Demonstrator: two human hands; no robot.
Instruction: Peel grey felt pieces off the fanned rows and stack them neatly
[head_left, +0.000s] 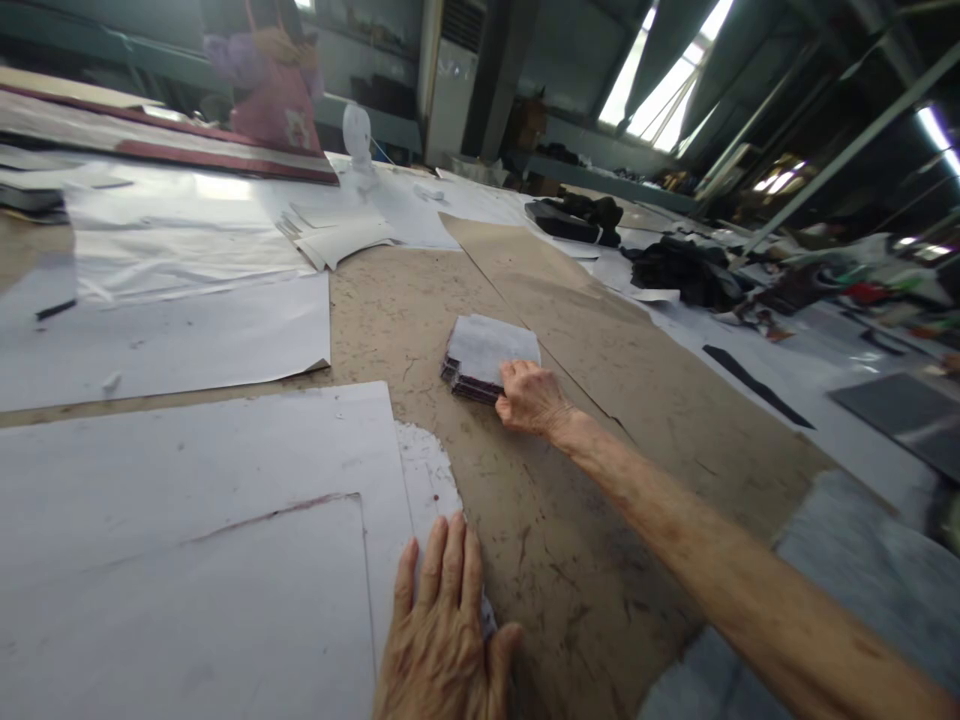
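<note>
My right hand (pixel 531 398) reaches out over the brown table covering and grips the near right corner of a stack of cut fabric pieces (pixel 491 345). The stack is pale grey on top with dark layered edges, and a small notch shows at its near left corner. My left hand (pixel 446 620) lies flat with fingers stretched on the edge of white paper sheets (pixel 285 590). Under its fingertips is a white piece with a rounded, speckled edge (pixel 431 465). A thin reddish-brown line runs across the top sheet.
More white sheets (pixel 247 330) and curled paper strips (pixel 337 235) lie at the far left. A small white fan (pixel 358 135) stands at the back. Dark cloth bundles (pixel 675 270) lie at the right. A person in a pink apron (pixel 274 100) stands across the table.
</note>
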